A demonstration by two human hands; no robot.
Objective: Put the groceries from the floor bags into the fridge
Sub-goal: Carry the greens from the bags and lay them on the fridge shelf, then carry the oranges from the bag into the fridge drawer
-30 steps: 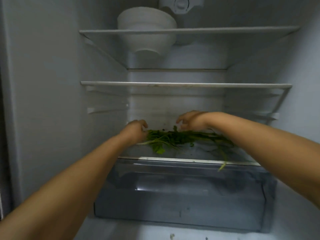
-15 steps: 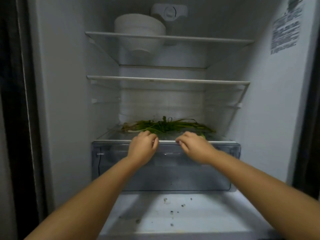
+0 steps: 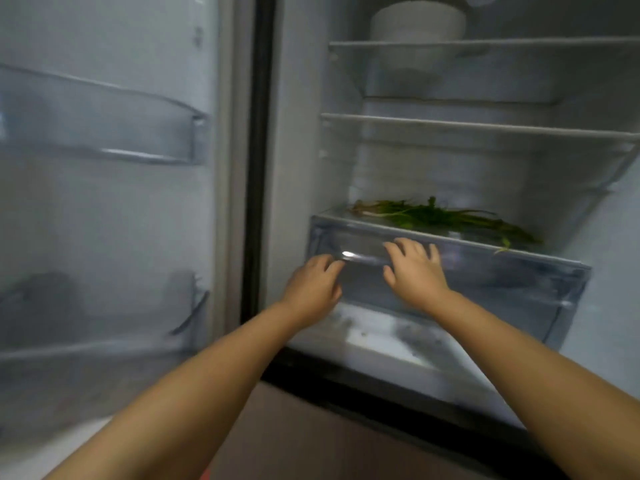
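A bunch of green leafy herbs (image 3: 446, 218) lies on the glass shelf (image 3: 374, 223) above the clear crisper drawer (image 3: 502, 282) in the open fridge. My right hand (image 3: 414, 271) is spread in front of the drawer's face, fingers straight, holding nothing. My left hand (image 3: 313, 285) hangs just left of it near the drawer's left end, fingers loosely extended, also holding nothing. The frame is blurred, so I cannot tell whether either hand touches the drawer. No floor bags are in view.
A white bowl (image 3: 417, 22) stands on the top shelf (image 3: 485, 45); the middle shelf (image 3: 478, 126) is bare. The open door (image 3: 104, 202) at left carries clear door bins (image 3: 104, 133). Crumbs lie on the fridge floor (image 3: 381, 337) below the drawer.
My hands have come off the herbs and back out to the drawer's front, uncurling as they went. My view has swung left and back, bringing the door into sight.
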